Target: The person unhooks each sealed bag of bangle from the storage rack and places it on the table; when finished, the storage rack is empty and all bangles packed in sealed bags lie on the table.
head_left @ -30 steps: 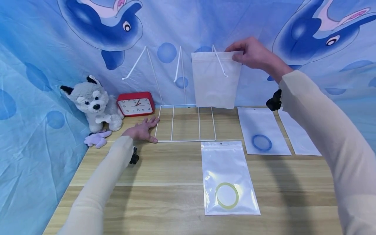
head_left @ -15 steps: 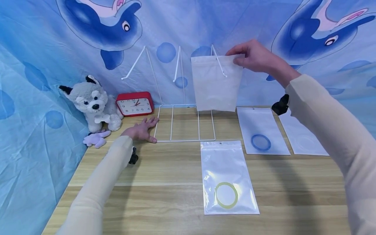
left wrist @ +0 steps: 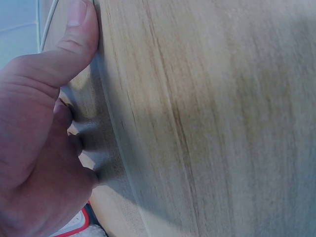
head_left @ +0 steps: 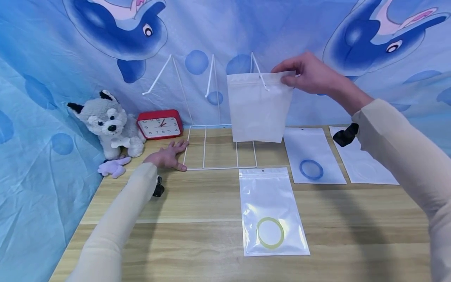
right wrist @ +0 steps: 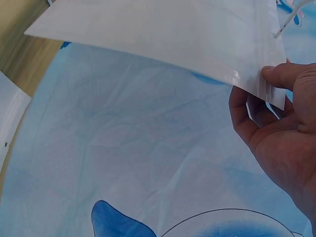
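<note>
My right hand (head_left: 311, 74) pinches a white zip bag (head_left: 258, 111) by its top right corner. The bag hangs upright at the rightmost prong of a white wire display rack (head_left: 221, 168), and the prong's tip shows in front of the bag's upper part. In the right wrist view, the thumb lies on the face of the zip bag (right wrist: 163, 34), with the fingers behind it. At the rack's left base edge, my left hand (head_left: 167, 156) rests with fingers spread on the table and wire. The left wrist view shows that hand (left wrist: 44, 123) low against the wood.
A zip bag with a yellow ring (head_left: 275, 207) lies in front. Two more lie at right, one with a blue ring (head_left: 327, 149), the other (head_left: 366, 156) partly behind the sleeve. A red clock (head_left: 160, 124), plush dog (head_left: 112, 121) and small purple toy (head_left: 113, 167) stand left.
My right hand and the zip bag have come down and slightly forward along the prong. My left hand has stayed at the rack's base.
</note>
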The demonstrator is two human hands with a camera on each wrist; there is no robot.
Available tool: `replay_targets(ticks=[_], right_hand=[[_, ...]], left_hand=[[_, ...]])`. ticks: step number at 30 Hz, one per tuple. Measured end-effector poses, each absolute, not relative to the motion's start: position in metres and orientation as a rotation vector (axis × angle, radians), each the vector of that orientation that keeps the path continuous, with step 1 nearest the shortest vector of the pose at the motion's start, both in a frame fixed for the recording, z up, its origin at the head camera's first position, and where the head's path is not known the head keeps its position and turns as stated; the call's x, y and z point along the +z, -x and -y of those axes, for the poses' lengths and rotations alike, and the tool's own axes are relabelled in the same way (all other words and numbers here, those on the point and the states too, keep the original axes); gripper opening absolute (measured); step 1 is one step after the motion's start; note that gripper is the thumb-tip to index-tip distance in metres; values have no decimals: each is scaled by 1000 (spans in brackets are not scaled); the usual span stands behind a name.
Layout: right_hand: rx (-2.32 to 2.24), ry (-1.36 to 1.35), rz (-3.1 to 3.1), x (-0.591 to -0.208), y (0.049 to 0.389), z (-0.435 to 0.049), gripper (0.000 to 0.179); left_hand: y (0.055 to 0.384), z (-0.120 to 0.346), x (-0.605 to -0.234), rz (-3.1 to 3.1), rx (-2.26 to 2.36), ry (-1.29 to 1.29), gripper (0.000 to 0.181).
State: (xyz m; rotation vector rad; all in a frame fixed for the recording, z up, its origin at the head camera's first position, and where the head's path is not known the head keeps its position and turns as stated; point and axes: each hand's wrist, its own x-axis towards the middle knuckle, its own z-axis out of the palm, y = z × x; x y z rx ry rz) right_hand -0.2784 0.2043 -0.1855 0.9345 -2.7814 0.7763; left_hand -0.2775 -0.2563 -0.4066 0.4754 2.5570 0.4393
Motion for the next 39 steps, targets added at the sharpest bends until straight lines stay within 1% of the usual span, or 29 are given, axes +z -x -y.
replay_targets(ticks=[4, 20, 33, 39], right_hand=[[789, -978, 2734, -188, 272, -206, 31], [850, -949, 2764, -188, 244, -213, 31], [900, -929, 2742, -187, 232, -215, 30], [906, -936, 2716, -186, 226, -218, 29]], left_hand=[[277, 256, -406, -2565, 439, -481, 108], [279, 257, -407, -2559, 443, -493, 110], [276, 256, -404, -2550, 462, -486, 107], [276, 257, -406, -2551, 477, -510, 109]])
